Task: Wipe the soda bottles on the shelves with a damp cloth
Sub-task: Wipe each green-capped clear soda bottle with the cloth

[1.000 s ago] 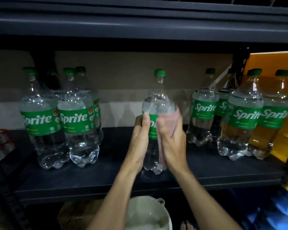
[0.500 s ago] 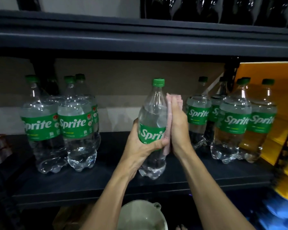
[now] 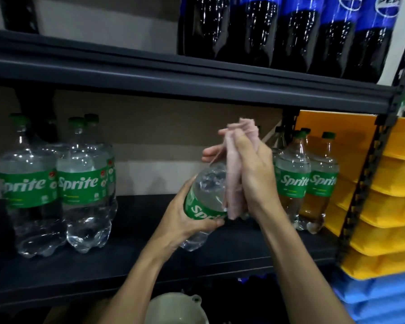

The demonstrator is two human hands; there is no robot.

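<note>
Gripping the tilted bottle [image 3: 207, 191] over the open shelf [image 3: 136, 232] middle, left hand [image 3: 181, 222] faces right hand [image 3: 255, 174] clutching cloth [image 3: 234, 183].

Left hand [image 3: 180, 220], right hand [image 3: 253, 174] gripping (both raised).

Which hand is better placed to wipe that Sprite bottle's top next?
The right hand: it grips the pink cloth against the top of the tilted Sprite bottle, while the left hand holds it round the label.
</note>
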